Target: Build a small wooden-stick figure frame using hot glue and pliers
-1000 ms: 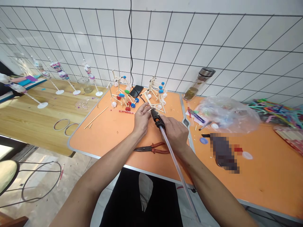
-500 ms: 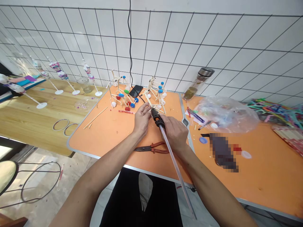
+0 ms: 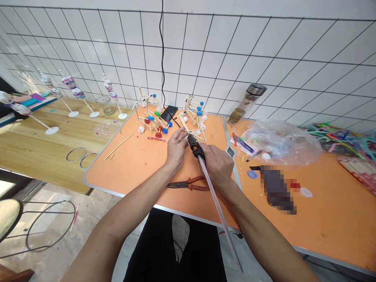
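My right hand (image 3: 217,163) is closed around a black glue gun (image 3: 194,145), and a long clear glue stick (image 3: 219,205) runs out of its back end toward me. The gun's front end is against a small frame of wooden sticks (image 3: 197,134). My left hand (image 3: 176,148) pinches that frame from its left side; the fingertips are partly hidden behind the sticks. Below both hands lie pliers with red handles (image 3: 190,183), their jaws pointing left. Behind the hands stand stick models with coloured bottle-cap wheels (image 3: 150,118).
A phone (image 3: 169,113) lies near the tiled wall, with a black cord (image 3: 162,58) hanging above. On the right are a glass bottle (image 3: 246,103), a utility cutter (image 3: 244,144) and a plastic bag (image 3: 282,141). Loose sticks (image 3: 119,146) lie left; painted figures (image 3: 73,88) stand on the wooden table.
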`<state>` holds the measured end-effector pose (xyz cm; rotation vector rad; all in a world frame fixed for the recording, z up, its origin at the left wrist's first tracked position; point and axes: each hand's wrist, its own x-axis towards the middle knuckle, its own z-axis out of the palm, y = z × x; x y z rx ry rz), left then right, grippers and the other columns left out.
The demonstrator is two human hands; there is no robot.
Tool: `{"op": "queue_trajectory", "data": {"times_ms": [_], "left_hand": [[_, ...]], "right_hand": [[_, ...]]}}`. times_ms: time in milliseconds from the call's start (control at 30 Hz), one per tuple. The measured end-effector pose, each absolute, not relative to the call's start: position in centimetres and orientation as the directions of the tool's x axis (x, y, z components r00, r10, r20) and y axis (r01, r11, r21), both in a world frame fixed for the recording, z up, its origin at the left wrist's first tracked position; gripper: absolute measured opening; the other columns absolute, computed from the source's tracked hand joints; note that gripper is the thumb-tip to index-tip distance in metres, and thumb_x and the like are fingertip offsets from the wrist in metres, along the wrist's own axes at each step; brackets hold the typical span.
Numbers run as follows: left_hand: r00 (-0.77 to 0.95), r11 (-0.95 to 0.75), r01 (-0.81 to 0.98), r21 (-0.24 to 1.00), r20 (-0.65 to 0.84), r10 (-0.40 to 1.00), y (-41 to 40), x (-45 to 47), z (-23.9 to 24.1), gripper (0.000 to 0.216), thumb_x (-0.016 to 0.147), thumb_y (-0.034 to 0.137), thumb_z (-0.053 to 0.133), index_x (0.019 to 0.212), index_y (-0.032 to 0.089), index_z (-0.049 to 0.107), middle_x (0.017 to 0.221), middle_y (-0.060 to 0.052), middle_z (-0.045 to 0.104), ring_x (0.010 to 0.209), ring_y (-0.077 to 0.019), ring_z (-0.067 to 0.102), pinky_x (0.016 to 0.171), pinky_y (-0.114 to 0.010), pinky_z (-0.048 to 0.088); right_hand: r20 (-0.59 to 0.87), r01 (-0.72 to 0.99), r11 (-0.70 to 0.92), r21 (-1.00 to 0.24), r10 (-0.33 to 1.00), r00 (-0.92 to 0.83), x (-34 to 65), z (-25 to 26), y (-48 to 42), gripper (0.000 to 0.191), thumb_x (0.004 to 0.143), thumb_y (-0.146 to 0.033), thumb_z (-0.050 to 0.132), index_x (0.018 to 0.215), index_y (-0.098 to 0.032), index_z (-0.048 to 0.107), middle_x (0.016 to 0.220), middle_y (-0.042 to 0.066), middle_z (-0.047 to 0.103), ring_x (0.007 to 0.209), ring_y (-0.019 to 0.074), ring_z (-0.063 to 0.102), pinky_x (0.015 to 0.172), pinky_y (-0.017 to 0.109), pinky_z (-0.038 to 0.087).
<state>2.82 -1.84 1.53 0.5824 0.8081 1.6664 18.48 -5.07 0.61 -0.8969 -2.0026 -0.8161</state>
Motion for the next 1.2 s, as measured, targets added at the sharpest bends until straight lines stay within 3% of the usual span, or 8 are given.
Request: {"op": "queue_trajectory", "data": {"times_ms": [267,567,1200], "left_hand": [[-0.239,-0.139,-0.671,0.729,-0.036,0.970,-1.77,2.78,1.63,0.052,0.064,0.003,0.074,0.114,0.020,0.076,0.096,0.000,0.084,0.076,-0.0106,0.073,0.071,-0.020,0.053],[-0.235,-0.124,-0.656,0.745,-0.046,0.971,-1.62,2.70,1.37,0.051,0.070,0.003,0.073,0.118,0.020,0.076,0.102,-0.003,0.083,0.083,-0.0147,0.074,0.080,-0.026,0.053],[-0.243,-0.131,-0.657,0.742,-0.044,0.969,-1.50,2.53,1.22,0.046,0.073,0.004,0.074,0.116,0.020,0.075,0.103,-0.003,0.084,0.085,-0.0142,0.074,0.080,-0.025,0.053]], "right_hand": [[0.845,0.806,0.546,0.228,0.301,-0.442,18.31,0.94,-5.26,0.026,0.112,-0.020,0.058,0.132,-0.011,0.071,0.089,0.007,0.079,0.076,0.0204,0.066,0.069,0.037,0.039],[0.841,0.803,0.545,0.241,0.295,-0.453,18.31,1.02,-5.27,0.025,0.111,-0.018,0.059,0.130,-0.010,0.072,0.088,0.007,0.079,0.075,0.0208,0.065,0.069,0.037,0.039],[0.839,0.805,0.543,0.241,0.299,-0.454,18.38,1.07,-5.31,0.029,0.109,-0.016,0.057,0.133,-0.010,0.071,0.089,0.007,0.079,0.077,0.0213,0.066,0.071,0.036,0.040]]}}
